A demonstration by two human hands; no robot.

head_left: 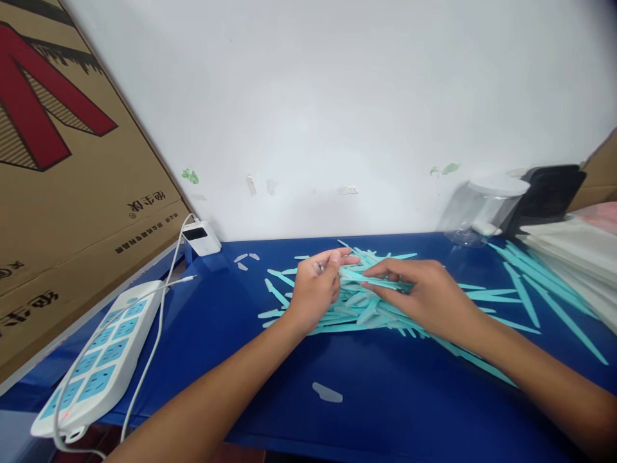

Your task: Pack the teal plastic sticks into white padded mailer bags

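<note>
Over a pile of teal eyebrow razors (366, 312), my right hand (429, 292) pinches one teal eyebrow razor (355, 275) between thumb and fingers, its end pointing left. My left hand (315, 286) is closed beside that end, thumb pressed in and some fingers stretched to the right. A small whitish translucent piece, seemingly a blade cover (317, 267), shows in its curled fingers. The exact contact at the razor's tip is partly hidden. One loose translucent cover (328, 392) lies on the blue table near the front, and several smaller translucent pieces (241, 266) lie at the back left.
A white power strip (144, 302) with cables and a small white device (202, 238) occupy the left side beside a large cardboard box (96, 193). At the right stand a clear jar (491, 206), a black object (549, 196) and stacked white material (573, 251). A white wall bounds the blue table (270, 392).
</note>
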